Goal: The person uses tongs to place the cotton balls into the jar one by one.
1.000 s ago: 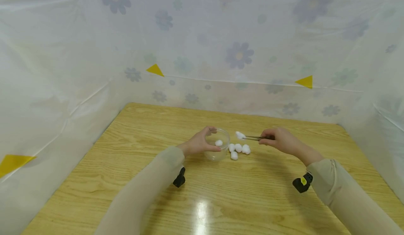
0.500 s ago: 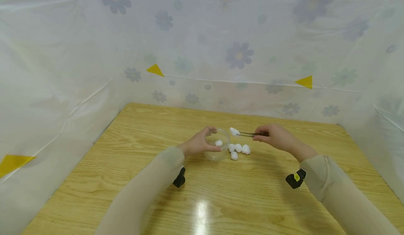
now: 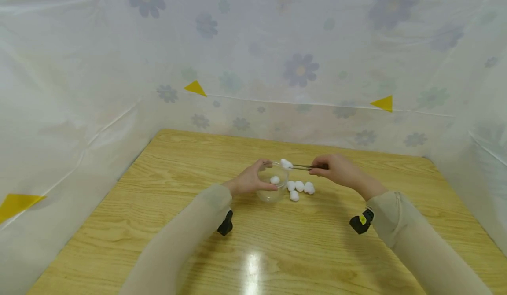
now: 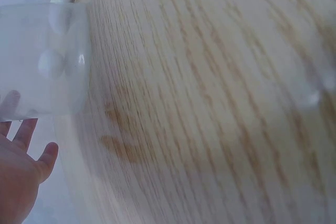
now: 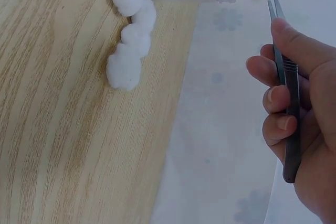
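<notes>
My left hand holds a clear round container on the table, thumb on the near side and fingers on the far side. One cotton ball shows inside it through the wall. In my right hand is a pair of dark metal tweezers, gripped between thumb and fingers. Their tips pinch another cotton ball, which overlaps the container's far right rim in the head view. Several loose cotton balls lie in a group on the table, just right of the container.
The wood-grain table reaches back to a pale flowered curtain, which also hangs at both sides. Yellow triangles mark the curtain. Black wrist cameras hang below both sleeves.
My right hand has moved left and slightly up, bringing the tweezers and their cotton ball from above the loose group to the container's rim. The left hand and container stay in place.
</notes>
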`<state>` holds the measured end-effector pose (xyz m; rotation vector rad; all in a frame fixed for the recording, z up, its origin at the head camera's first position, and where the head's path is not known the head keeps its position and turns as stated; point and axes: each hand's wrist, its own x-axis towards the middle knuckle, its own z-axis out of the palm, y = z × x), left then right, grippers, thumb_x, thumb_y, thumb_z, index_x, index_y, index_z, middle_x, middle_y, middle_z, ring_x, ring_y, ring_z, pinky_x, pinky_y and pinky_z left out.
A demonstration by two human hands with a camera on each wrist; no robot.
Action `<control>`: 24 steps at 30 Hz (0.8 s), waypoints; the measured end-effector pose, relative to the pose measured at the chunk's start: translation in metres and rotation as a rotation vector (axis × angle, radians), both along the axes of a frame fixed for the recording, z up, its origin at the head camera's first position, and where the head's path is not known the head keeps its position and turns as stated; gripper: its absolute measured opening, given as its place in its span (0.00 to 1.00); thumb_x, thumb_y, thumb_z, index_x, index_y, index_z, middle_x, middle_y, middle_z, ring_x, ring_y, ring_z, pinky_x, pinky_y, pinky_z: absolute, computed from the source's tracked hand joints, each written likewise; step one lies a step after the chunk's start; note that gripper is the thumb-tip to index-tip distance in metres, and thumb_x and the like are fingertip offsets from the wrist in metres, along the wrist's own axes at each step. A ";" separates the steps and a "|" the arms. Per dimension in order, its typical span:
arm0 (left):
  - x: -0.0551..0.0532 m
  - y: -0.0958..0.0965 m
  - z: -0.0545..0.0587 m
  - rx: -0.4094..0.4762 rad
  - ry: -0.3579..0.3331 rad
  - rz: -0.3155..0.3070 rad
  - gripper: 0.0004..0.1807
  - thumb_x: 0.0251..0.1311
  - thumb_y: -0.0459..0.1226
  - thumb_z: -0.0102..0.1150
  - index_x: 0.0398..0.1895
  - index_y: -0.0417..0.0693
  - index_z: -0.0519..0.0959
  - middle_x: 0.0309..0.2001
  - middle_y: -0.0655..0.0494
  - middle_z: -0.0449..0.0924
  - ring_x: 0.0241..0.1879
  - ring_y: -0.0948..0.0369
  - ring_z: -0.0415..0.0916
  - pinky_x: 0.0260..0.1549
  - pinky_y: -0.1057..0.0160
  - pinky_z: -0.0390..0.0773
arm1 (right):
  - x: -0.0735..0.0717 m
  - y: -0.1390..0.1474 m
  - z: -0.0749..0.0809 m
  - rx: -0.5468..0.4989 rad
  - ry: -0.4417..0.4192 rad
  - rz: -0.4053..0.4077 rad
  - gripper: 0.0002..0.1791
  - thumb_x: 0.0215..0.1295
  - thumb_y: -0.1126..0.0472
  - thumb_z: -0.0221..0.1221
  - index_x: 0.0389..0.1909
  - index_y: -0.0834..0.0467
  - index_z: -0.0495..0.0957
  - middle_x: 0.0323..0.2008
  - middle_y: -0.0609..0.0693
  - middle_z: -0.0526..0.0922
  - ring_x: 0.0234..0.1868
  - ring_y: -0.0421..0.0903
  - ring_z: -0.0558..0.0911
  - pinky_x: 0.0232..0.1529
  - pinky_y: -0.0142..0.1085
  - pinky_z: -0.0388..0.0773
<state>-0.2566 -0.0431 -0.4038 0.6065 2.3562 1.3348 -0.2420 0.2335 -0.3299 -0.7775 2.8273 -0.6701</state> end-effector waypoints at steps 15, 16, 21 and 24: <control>0.000 -0.001 0.000 0.002 0.000 -0.001 0.48 0.48 0.49 0.70 0.70 0.53 0.54 0.69 0.56 0.58 0.70 0.54 0.53 0.65 0.48 0.60 | -0.004 -0.016 -0.006 -0.008 0.013 0.034 0.09 0.64 0.54 0.58 0.34 0.55 0.81 0.28 0.46 0.82 0.25 0.40 0.76 0.28 0.34 0.72; 0.000 -0.001 0.001 -0.001 0.002 0.002 0.48 0.48 0.49 0.70 0.70 0.53 0.54 0.69 0.55 0.58 0.70 0.54 0.54 0.65 0.48 0.60 | -0.005 -0.017 -0.007 -0.008 0.011 0.035 0.09 0.64 0.53 0.58 0.34 0.55 0.81 0.29 0.46 0.82 0.26 0.39 0.76 0.29 0.34 0.72; 0.001 0.001 0.001 -0.016 0.004 0.016 0.49 0.48 0.50 0.69 0.71 0.52 0.53 0.69 0.53 0.58 0.70 0.53 0.54 0.65 0.48 0.61 | -0.006 -0.021 -0.008 -0.010 0.006 0.046 0.09 0.65 0.54 0.58 0.34 0.55 0.81 0.28 0.46 0.82 0.25 0.38 0.75 0.28 0.34 0.72; 0.001 0.001 0.001 -0.027 -0.002 0.023 0.50 0.48 0.51 0.69 0.71 0.53 0.52 0.70 0.53 0.57 0.70 0.54 0.54 0.65 0.48 0.61 | -0.006 -0.024 -0.008 -0.011 0.001 0.053 0.09 0.64 0.54 0.58 0.33 0.56 0.81 0.27 0.45 0.81 0.24 0.38 0.74 0.28 0.34 0.71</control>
